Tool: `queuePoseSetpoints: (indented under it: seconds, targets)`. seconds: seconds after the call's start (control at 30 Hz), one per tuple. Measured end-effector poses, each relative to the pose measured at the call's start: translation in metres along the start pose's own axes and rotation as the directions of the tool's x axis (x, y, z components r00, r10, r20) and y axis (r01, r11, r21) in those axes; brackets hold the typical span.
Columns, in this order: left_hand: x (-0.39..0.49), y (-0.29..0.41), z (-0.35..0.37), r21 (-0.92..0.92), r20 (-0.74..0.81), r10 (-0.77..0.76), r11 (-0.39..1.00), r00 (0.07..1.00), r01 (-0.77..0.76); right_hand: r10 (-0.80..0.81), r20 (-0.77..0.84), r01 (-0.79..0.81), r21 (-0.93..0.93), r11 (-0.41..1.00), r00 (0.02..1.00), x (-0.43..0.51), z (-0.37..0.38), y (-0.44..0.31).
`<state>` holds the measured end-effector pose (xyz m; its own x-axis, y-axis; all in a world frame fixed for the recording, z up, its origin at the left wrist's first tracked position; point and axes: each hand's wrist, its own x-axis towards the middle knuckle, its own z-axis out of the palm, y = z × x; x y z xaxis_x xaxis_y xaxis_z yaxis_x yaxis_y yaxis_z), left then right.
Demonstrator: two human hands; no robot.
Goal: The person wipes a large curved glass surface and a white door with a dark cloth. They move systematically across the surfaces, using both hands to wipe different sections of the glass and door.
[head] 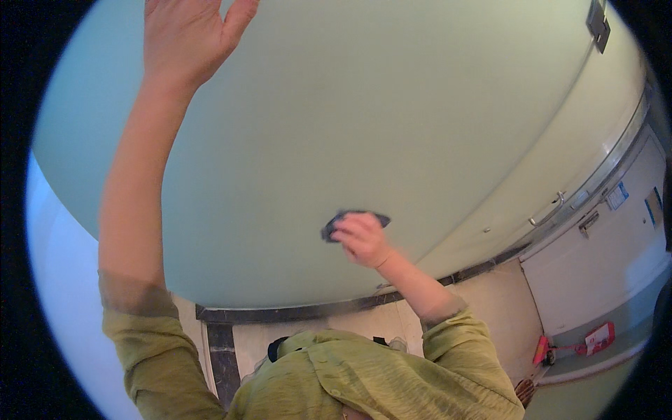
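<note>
A large frosted glass panel (336,131) fills the view before me. My right hand (362,239) holds a dark cloth (338,227) against its lower part, with the fingers curled over the cloth. At the upper left, my left hand (194,37) is raised in front of the glass, its thumb apart from the rest; the fingertips are cut off by the frame's top edge. I see nothing held in it. Whether the left palm touches the glass I cannot tell.
A metal hinge (599,26) is at the panel's upper right. Further right are a curved door handle (548,211) and a white door (593,252) with a lever handle. A red and pink object (598,338) lies low at the right. A dark stone strip (262,315) runs below the glass.
</note>
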<state>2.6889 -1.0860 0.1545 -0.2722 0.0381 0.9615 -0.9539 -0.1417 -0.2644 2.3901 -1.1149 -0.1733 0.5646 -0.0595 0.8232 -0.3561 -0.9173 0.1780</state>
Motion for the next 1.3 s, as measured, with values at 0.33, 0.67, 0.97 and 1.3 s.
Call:
queuePoseSetpoints:
  seconds: [0.33,0.67,0.97,1.3]
  targets:
    - [-0.001,-0.009,-0.003,-0.101,0.004,0.000,0.995,1.000,0.000,-0.154,0.086,0.143,0.116,0.983,0.984,0.047,0.001,-0.004]
    - [-0.011,-0.011,0.000,-0.122,-0.010,-0.042,0.992,0.999,0.041,-0.172,-0.543,-0.079,-0.408,0.910,0.822,0.224,-0.149,0.087]
    - [-0.010,-0.012,0.000,-0.106,0.007,-0.037,0.994,0.999,0.037,-0.093,-0.108,0.078,-0.136,0.988,0.990,0.123,-0.004,-0.003]
    - [-0.005,-0.011,0.012,-0.136,-0.024,-0.006,0.991,1.000,0.003,-0.332,0.572,0.222,0.255,0.941,0.750,-0.011,0.118,-0.064]
